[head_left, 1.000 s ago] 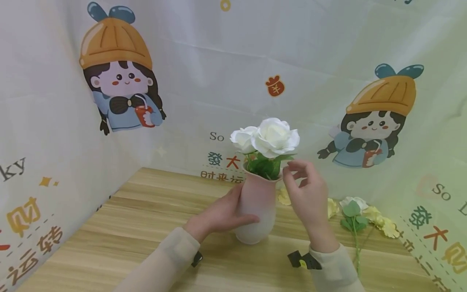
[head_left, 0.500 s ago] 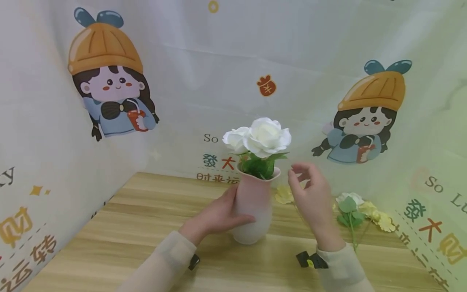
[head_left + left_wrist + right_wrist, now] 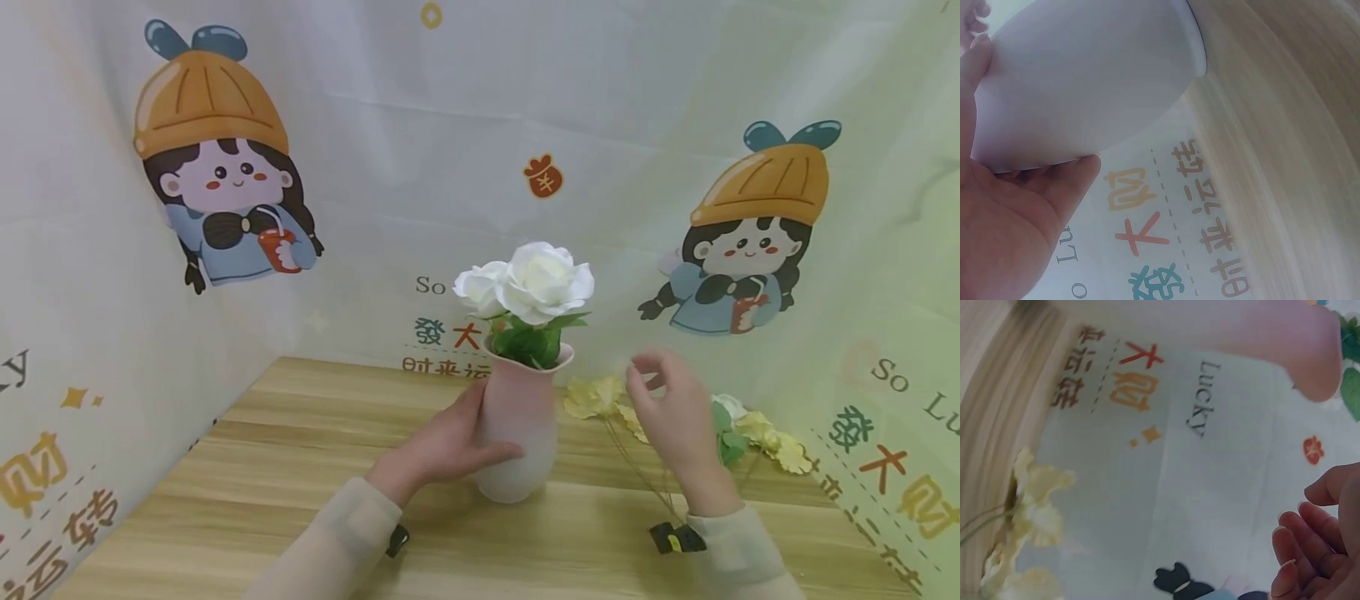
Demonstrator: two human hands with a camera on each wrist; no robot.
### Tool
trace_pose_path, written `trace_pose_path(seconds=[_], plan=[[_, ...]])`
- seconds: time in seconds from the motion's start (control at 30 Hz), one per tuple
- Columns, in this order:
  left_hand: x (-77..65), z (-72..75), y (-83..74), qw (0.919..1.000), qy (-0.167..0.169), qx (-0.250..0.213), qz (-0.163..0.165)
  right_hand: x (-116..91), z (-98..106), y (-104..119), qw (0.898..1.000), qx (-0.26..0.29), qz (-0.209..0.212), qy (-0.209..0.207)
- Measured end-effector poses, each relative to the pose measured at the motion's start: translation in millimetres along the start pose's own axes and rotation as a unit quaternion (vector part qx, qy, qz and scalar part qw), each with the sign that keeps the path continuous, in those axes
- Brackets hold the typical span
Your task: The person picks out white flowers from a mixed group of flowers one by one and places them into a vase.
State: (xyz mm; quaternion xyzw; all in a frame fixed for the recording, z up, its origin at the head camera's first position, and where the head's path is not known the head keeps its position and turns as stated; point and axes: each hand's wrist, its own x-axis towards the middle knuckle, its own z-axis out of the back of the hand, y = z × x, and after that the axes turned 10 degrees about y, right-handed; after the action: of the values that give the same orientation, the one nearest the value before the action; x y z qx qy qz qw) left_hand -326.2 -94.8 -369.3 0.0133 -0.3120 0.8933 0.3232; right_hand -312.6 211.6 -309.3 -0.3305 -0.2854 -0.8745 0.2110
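Note:
A pink-to-white vase (image 3: 519, 425) with a wavy rim stands on the wooden table, holding white roses (image 3: 546, 282) with green leaves (image 3: 528, 342). My left hand (image 3: 442, 437) grips its left side, the thumb across the front and the fingers round the back. In the left wrist view, the palm (image 3: 1004, 231) lies along the vase wall (image 3: 1085, 81). My right hand (image 3: 678, 421) hangs in the air to the right of the vase, holding nothing. Its fingers (image 3: 1304, 540) are loosely bent in the right wrist view, apart from the vase.
Yellow flowers (image 3: 596, 396) on thin stems lie on the table (image 3: 300, 467) behind and below my right hand. Farther right are a white flower (image 3: 729, 406), partly hidden by that hand, and more yellow flowers (image 3: 787, 450). A printed cloth (image 3: 420, 192) hangs close behind the table.
My right hand has left the vase rim and moved right, away from it. My left hand keeps its hold on the vase. The head view has shifted slightly.

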Motion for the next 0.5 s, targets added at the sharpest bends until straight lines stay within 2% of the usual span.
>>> trace_pose_path(seconds=[0.13, 0.3, 0.4, 0.5], plan=[[0.2, 0.1, 0.2, 1.0000, 0.002, 0.000, 0.003, -4.9, 2.9, -21.5, 0.998, -0.030, -0.042, 0.038], [-2.7, -0.8, 0.5, 1.0000, -0.004, -0.002, 0.006, -10.0, 8.8, -51.5, 0.988, -0.058, -0.107, 0.097], [-4.6, -2.2, 1.4, 0.9999, -0.008, -0.004, 0.008, -14.6, 14.2, -69.4, 0.977, -0.064, -0.150, 0.139], [-5.1, -3.3, 2.5, 0.9999, -0.007, -0.002, 0.012, -20.1, 21.6, -84.5, 0.962, -0.073, -0.190, 0.183]])
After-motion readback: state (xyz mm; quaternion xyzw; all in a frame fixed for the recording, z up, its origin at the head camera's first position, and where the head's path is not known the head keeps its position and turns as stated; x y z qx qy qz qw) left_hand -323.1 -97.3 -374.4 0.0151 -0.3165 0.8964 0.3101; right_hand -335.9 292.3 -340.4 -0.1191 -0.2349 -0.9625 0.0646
